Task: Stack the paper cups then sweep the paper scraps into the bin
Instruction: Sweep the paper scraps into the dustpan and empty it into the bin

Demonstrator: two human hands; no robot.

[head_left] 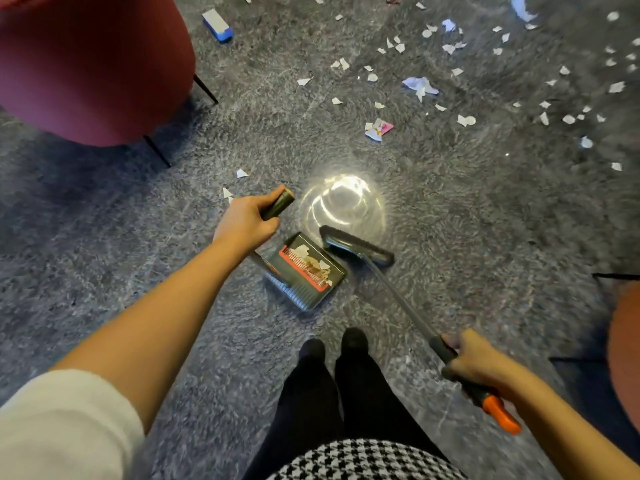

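Observation:
My left hand [246,220] grips the top of the upright handle of a dark dustpan [306,270], which stands on the grey floor and holds several paper scraps by its red comb. My right hand [476,363] grips the dark handle of a long broom; its orange end sticks out behind my hand. The broom head [356,245] rests on the floor just right of the dustpan's mouth. Many white paper scraps [465,120] lie scattered over the floor to the upper right. No cups or bin are in view.
A dark red chair [90,67] on thin black legs stands at the upper left. A blue and white block [217,25] lies beyond it. A pink wrapper [379,129] lies among the scraps. An orange seat edge [623,348] is at the right. My feet [334,344] stand below the dustpan.

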